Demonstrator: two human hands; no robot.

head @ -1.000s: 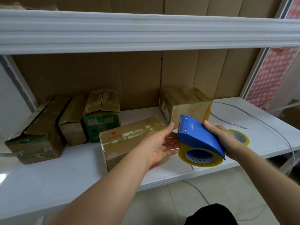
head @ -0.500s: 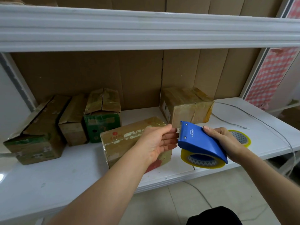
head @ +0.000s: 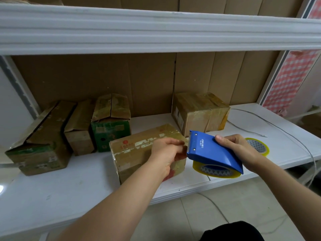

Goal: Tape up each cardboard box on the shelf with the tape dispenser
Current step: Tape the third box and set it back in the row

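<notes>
Our right hand [head: 238, 152] grips the blue tape dispenser [head: 212, 153] beside the front box [head: 139, 150] on the shelf [head: 52, 192], left hand [head: 165, 152] seemingly pinching its tape end; back-right box [head: 199, 112] looks taped, three left boxes [head: 74, 126] gape unsealed.

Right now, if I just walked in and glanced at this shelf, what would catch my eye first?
Most likely the bright blue tape dispenser at centre right, held by the right hand above the shelf's front edge, its yellowish tape roll beneath. The left hand reaches to its toothed edge, just in front of the cardboard box lying nearest. Behind on the left, a green box stands out among worn brown ones.
</notes>
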